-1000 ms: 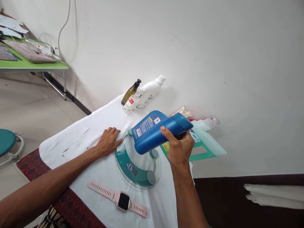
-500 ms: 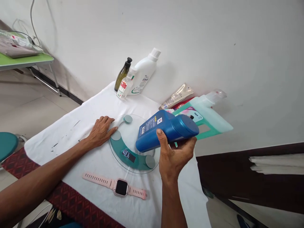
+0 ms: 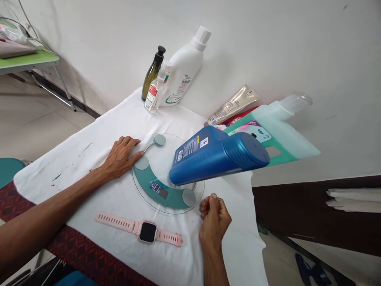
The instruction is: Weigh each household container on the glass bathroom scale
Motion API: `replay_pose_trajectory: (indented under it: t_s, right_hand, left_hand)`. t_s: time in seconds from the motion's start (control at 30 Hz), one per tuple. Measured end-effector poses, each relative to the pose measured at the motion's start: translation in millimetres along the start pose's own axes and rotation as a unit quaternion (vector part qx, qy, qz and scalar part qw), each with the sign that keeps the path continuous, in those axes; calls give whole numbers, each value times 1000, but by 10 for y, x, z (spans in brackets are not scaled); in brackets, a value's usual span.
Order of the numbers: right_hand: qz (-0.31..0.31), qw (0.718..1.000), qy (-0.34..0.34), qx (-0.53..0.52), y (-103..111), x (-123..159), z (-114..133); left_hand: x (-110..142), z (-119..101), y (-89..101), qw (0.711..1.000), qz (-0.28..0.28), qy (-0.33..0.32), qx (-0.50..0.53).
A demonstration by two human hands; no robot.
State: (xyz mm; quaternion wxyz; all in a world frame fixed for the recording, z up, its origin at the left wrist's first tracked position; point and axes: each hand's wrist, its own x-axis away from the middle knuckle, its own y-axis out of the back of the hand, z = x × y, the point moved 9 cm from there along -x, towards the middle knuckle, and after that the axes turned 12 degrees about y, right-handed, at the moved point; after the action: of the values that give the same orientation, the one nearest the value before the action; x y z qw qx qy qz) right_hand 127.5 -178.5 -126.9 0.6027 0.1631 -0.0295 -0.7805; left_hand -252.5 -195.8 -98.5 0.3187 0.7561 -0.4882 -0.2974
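Our blue, ridge-capped bottle [image 3: 205, 159] stands on the scale [image 3: 145, 180], our left hand [image 3: 120, 157] spread at the scale's edge, right hand [image 3: 214, 218] curled closed.

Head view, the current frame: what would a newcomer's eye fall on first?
Most likely the large blue bottle, standing on the round glass scale in mid-picture, with the curled right hand apart from it on the near side. Next, perhaps, the pink watch, laid out on the white cloth in front of the scale. The left hand rests at the scale's left edge.
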Motion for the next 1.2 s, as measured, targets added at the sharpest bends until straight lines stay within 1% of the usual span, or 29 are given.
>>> replay_pose_trajectory:
  t_s: [0.1, 0.3, 0.4, 0.47, 0.53, 0.57, 0.63, 0.7, 0.73, 0.77, 0.83, 0.87, 0.93, 1.0, 1.03, 1.1, 1.2]
  right_hand:
    - [17, 999, -1, 29, -36, 4, 18]
    - [25, 998, -5, 50, -35, 16, 66]
    - [15, 999, 2, 52, -24, 19, 66]
    - [-3, 999, 22, 48, -2, 23, 112]
    - [-20, 997, 59, 40, 13, 16, 258]
    - [-25, 995, 88, 33, 5, 5, 387]
    - [-22, 986, 164, 13, -61, -24, 761]
    - [-10, 969, 245, -5, -197, -51, 1215]
    - [-7, 962, 274, -7, -281, -66, 1421]
    - [-5, 958, 286, -7, -377, -89, 1585]
    - [-7, 960, 281, 4, -576, -146, 1788]
    - [-18, 961, 273, 22, -652, -170, 1843]
    - [-59, 960, 265, 73, -727, -202, 1901]
    - [-105, 951, 262, 127, -712, -228, 1927]
    - [-118, 948, 259, 142, -694, -255, 1930]
    - [-122, 949, 251, 144, -667, -366, 1926]
    - [-123, 953, 256, 102, -692, -669, 1949]
  left_hand:
    - [0, -6, 6, 1000, -2, -2, -1]
    - [-3, 12, -2, 1000, -4, 3, -7]
    - [-4, 20, -3, 1000, -4, 3, -2]
    - [-4, 24, -7, 1000, -3, 4, 1]
    - [-3, 28, -8, 1000, -3, 4, 4]
    - [-3, 30, -8, 1000, -3, 4, 7]
    - [-4, 34, -9, 1000, -3, 4, 11]
    - [-7, 40, -10, 1000, -5, 3, 15]
    - [-7, 43, -11, 1000, -6, 3, 17]
    - [-7, 45, -12, 1000, -8, 2, 20]
    - [-4, 48, -16, 1000, -10, 1, 28]
    - [0, 50, -15, 999, -12, 2, 33]
    - [11, 52, -7, 999, -17, 6, 43]
    - [23, 47, 1, 998, -19, 9, 51]
    - [30, 40, 2, 998, -19, 9, 52]
    - [42, 23, 3, 998, -22, 5, 52]
    - [54, 10, 11, 998, -32, 2, 51]
